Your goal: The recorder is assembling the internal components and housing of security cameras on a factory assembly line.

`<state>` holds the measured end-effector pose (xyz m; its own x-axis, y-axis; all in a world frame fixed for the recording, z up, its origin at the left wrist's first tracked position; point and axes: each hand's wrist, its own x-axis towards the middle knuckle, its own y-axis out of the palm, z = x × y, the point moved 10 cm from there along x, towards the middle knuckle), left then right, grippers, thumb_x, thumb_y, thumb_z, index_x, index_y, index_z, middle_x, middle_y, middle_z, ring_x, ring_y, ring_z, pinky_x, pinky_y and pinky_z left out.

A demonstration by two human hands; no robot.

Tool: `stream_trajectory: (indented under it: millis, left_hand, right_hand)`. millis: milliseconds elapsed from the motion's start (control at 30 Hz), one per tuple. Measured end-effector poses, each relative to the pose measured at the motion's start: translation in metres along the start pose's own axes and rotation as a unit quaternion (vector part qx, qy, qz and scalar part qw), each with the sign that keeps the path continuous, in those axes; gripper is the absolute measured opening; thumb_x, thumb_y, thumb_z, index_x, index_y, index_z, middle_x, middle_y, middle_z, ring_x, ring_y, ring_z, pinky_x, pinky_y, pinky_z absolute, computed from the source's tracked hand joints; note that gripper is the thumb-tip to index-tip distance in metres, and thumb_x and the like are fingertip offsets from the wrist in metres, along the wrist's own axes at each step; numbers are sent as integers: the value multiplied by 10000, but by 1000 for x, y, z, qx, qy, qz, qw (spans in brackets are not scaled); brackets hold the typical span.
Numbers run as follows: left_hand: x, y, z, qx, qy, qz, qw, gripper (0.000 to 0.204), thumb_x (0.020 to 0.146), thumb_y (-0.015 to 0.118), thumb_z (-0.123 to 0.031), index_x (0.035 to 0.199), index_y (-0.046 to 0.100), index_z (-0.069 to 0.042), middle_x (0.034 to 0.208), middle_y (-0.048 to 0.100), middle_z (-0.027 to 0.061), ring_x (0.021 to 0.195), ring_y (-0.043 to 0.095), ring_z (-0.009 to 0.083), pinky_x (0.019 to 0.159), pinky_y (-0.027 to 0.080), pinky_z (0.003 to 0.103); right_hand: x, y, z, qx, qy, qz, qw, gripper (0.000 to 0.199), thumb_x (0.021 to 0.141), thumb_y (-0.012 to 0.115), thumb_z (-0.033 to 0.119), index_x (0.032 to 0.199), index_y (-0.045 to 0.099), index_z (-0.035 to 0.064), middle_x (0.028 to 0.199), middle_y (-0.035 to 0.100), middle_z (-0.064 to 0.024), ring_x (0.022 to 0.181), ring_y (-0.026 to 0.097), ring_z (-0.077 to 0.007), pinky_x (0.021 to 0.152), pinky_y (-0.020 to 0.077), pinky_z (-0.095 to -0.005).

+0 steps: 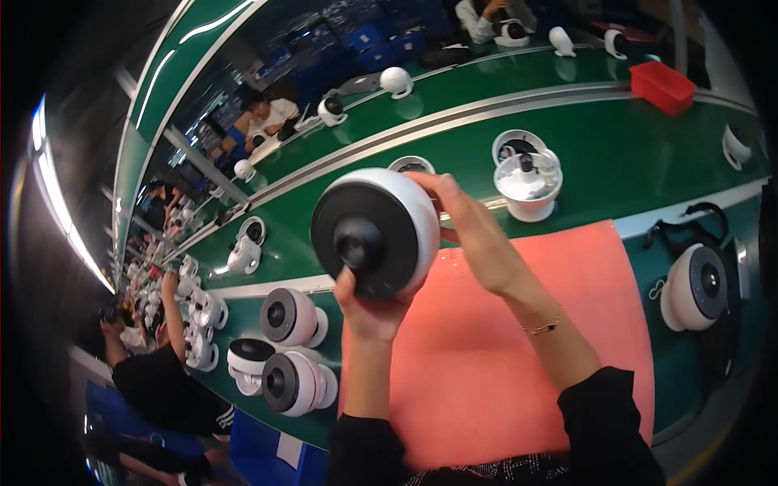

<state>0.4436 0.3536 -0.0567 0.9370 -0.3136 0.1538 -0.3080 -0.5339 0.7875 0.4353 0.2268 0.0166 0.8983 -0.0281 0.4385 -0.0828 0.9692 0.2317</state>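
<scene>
Both my hands hold up a round white device (417, 202) with a black disc-shaped face and a lens-like knob in its middle. It looks like a camera unit, with the black face tilted toward me. My left hand (375, 314) supports it from below, its thumb on the lower black face beside the knob; the other fingers are mostly hidden behind the shell. At the right and back of the white shell rests my right hand (470, 223), fingers curved against it and partly hidden. Below the raised device lies a pink-orange mat (502, 364).
Similar units (288, 316) stand left of the mat, and another white unit (693, 287) sits right of it by a black strap. Opened white housings (531, 190) rest on the green conveyor (632, 162). A red bin (663, 87) is farther back. Co-workers sit along the left and far side.
</scene>
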Motion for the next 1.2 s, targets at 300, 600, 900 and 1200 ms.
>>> stream_trajectory:
  millis: [300, 600, 900, 1200]
  left_hand:
    - [-1, -1, -19, -76, -74, 0, 994, 678, 801, 556, -449, 1310, 338, -58, 1329, 335, 197, 1200, 376, 417, 892, 482, 454]
    - [-1, -10, -17, -64, -92, -1, 994, 636, 800, 573, -405, 1269, 370, -27, 1293, 357, 229, 1179, 420, 380, 883, 496, 445]
    - [1, -16, -26, 53, -6, -14, 998, 553, 793, 554, -252, 1236, 360, 16, 1192, 464, 197, 1008, 571, 316, 842, 529, 410]
    - [-9, -4, -55, 135, 173, 4, 976, 642, 691, 588, -269, 1245, 397, -7, 1184, 509, 170, 1036, 561, 282, 892, 483, 407]
  right_hand:
    - [-1, 13, -23, -20, 112, 53, 992, 461, 916, 396, 387, 1146, 481, -3, 996, 570, -122, 892, 554, -202, 725, 473, -318]
    - [-4, 17, -41, -76, 141, 59, 985, 501, 893, 451, 393, 1153, 454, -35, 1037, 552, -179, 931, 558, -233, 719, 504, -344]
    - [-7, 32, -52, -17, 152, 54, 987, 684, 786, 661, 332, 1260, 335, -38, 1146, 494, -174, 1057, 514, -235, 824, 471, -337]
    - [-8, 49, -18, 127, 19, 93, 987, 726, 698, 743, 141, 1277, 348, -50, 1172, 501, -129, 1093, 491, -183, 958, 382, -314]
